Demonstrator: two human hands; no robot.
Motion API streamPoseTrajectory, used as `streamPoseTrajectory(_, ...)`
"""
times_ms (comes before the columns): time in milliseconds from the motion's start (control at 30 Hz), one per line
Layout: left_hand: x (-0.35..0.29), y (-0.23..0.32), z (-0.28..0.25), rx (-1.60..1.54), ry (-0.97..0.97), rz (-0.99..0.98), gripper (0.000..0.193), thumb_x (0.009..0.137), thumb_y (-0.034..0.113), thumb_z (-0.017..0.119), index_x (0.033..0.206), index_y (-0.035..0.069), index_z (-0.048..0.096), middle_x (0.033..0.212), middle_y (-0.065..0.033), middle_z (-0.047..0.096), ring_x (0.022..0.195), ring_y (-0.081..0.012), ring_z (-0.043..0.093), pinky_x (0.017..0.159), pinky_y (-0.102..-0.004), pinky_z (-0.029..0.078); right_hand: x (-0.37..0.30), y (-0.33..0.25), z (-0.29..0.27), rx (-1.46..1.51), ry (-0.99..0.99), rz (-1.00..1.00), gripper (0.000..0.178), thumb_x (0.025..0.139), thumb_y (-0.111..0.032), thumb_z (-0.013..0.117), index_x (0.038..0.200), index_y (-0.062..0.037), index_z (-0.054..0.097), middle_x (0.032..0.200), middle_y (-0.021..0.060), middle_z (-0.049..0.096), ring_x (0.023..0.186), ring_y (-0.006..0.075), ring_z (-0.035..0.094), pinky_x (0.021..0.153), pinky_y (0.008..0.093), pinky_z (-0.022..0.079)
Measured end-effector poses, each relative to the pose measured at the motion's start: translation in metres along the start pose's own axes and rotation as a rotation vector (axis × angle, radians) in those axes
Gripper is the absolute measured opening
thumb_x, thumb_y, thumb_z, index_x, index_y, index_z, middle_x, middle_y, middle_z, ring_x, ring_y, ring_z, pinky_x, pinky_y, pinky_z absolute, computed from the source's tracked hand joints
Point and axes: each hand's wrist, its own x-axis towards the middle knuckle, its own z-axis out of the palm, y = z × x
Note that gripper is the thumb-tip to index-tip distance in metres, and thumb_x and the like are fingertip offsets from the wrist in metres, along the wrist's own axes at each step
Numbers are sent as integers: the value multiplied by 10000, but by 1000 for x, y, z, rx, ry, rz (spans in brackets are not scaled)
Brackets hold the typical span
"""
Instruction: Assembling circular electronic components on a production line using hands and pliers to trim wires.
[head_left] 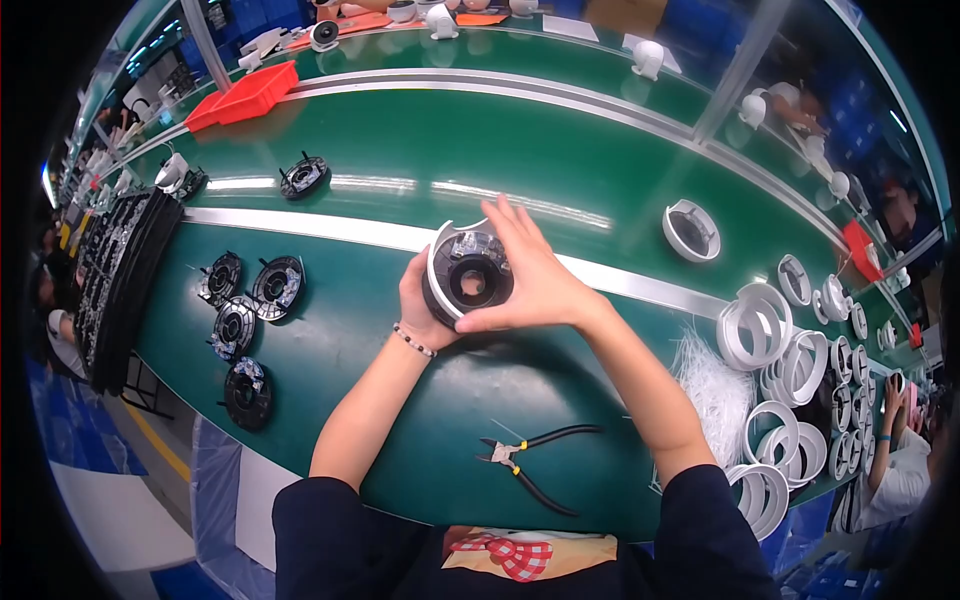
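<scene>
Over the middle of the green bench I hold a round white housing (437, 268) with a black disc-shaped insert (490, 292) inside it. The insert has a round hole at its centre and a small circuit part near the upper rim. My left hand (424, 308) is wrapped round the housing's left and lower side, its fingertips mostly hidden behind. From the right, my right hand (542, 275) spans the rim, thumb at the bottom and fingers at the top. Below the hands, diagonal cutters (503, 453) with black handles lie spread on the bench.
Several black disc parts (278, 288) lie to the left, beside a stack of black trays (125, 280). At right are white plastic strips (712, 385) and several white rings (755, 325). A white housing (691, 231) rests farther back; a red bin (257, 93) stands far left.
</scene>
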Motion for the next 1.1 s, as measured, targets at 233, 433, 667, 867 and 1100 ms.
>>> streamPoseTrajectory(233, 5, 2, 2, 6, 49, -21, 507, 851, 435, 338, 1160, 47, 441, 1098, -141, 516, 1010, -251, 511, 891, -395, 417, -1, -3, 6, 32, 65, 55, 1192, 453, -440, 788, 1278, 124, 139, 1257, 296, 299, 1179, 385, 316, 993, 413, 251)
streamPoseTrajectory(433, 6, 6, 7, 17, 1, -101, 479, 885, 412, 278, 1131, 50, 474, 1057, -114, 554, 944, -233, 550, 833, -371, 456, -9, 5, 4, 83, 71, -83, 1180, 451, -381, 799, 1309, 64, 122, 1261, 259, 312, 1195, 364, 291, 994, 402, 248)
streamPoseTrajectory(667, 10, 6, 12, 68, 148, -228, 487, 888, 411, 219, 1133, 77, 476, 982, -88, 562, 842, -191, 550, 773, -352, 474, -12, 7, 5, -62, 31, -180, 1180, 434, -363, 814, 1316, 30, 135, 1263, 238, 301, 1182, 367, 287, 984, 404, 266)
streamPoseTrajectory(867, 10, 3, 11, 116, 140, -266, 596, 866, 532, 204, 1147, 78, 468, 1019, -91, 549, 870, -196, 548, 797, -352, 468, -16, 5, 4, -5, 53, -108, 1167, 447, -378, 801, 1304, 59, 141, 1227, 242, 346, 1153, 367, 314, 971, 402, 282)
streamPoseTrajectory(1100, 5, 9, 7, 96, -2, -335, 703, 821, 632, 207, 1162, 70, 458, 1056, -120, 550, 937, -232, 554, 800, -368, 482, -15, 4, -3, -36, -80, -276, 1149, 424, -335, 804, 1292, 67, 167, 1249, 233, 335, 1161, 363, 310, 971, 403, 286)
